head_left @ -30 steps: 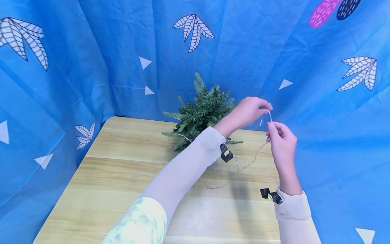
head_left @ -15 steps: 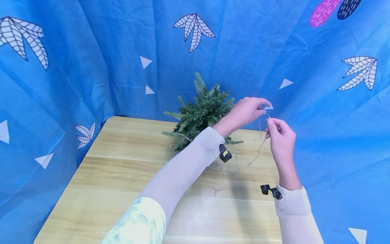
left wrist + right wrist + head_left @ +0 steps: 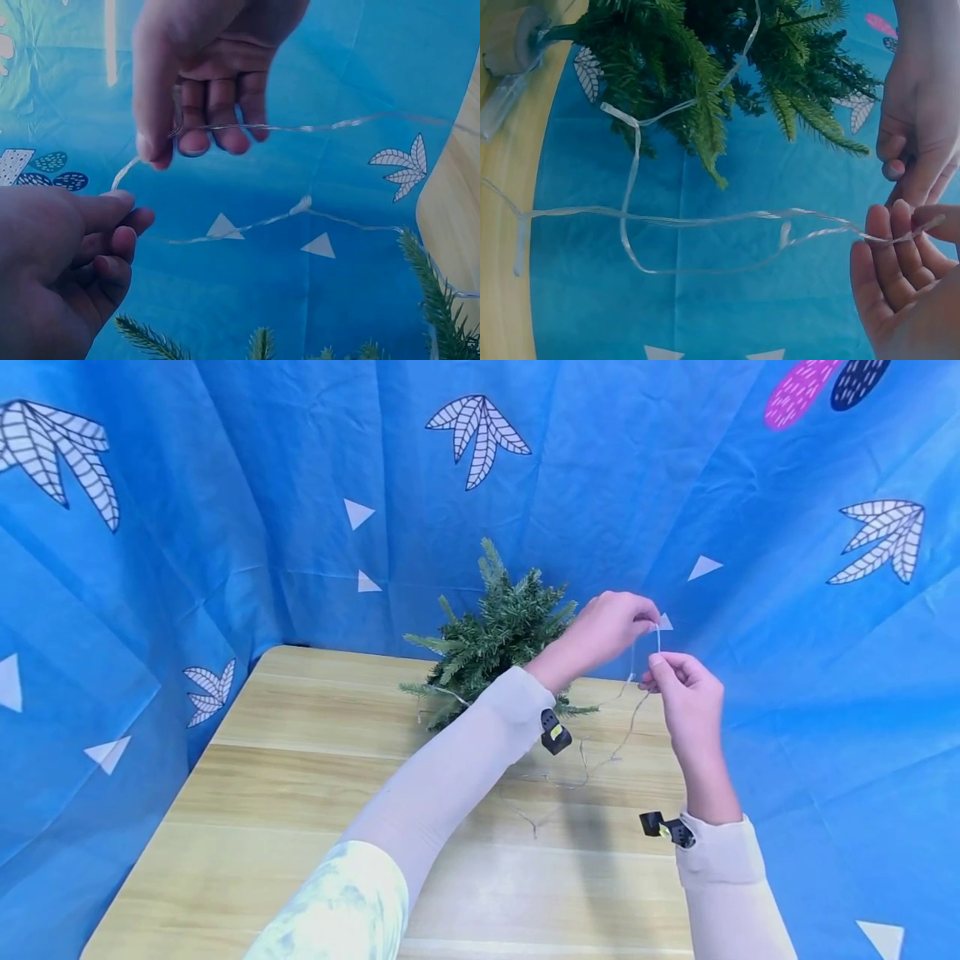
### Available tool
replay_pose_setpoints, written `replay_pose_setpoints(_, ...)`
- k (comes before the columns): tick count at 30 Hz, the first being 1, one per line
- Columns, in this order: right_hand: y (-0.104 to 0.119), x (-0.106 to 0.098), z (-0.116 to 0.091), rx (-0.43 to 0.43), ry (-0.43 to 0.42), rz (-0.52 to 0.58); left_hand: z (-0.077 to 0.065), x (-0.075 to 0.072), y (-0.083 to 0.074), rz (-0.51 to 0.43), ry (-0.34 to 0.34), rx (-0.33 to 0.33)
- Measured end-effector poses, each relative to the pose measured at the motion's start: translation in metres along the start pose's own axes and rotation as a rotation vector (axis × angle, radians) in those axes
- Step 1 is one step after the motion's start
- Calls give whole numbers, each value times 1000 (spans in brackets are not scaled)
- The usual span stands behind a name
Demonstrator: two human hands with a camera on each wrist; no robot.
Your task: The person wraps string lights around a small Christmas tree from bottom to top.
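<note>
A string of fairy lights [image 3: 632,727] with clear wire and small bulbs hangs beside a small artificial Christmas tree [image 3: 498,627]. Reaching across in front of the tree, my left hand [image 3: 611,622] pinches the wire between thumb and fingertips. Just below and to its right, my right hand [image 3: 690,693] pinches the same wire, with a short stretch taut between the two. Its other fingers curl loosely in the left wrist view, where the wire [image 3: 330,126] runs off towards the table. In the right wrist view, another length of the lights [image 3: 739,67] lies over the branches.
The tree stands near the back edge of a wooden table [image 3: 300,810]; its round base [image 3: 511,41] shows in the right wrist view. Loose light wire [image 3: 570,783] trails over the tabletop. A blue patterned cloth [image 3: 315,510] hangs behind and at both sides.
Half a second ago my left thumb and fingertips stood apart; now they pinch the wire. My right hand has shifted slightly left, and the hanging wire has moved left with it.
</note>
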State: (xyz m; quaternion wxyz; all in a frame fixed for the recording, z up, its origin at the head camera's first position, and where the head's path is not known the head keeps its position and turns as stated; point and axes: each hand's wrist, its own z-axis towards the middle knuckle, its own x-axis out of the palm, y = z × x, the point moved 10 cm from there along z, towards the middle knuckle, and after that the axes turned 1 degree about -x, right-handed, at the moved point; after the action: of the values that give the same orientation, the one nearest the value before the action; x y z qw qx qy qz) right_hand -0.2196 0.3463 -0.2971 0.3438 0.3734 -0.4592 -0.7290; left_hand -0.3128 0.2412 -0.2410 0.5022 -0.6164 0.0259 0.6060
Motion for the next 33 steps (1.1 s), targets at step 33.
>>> replay_pose_setpoints(33, -8, -6, 7, -28, -28, 94, 5, 22, -20, 144, 215, 29)
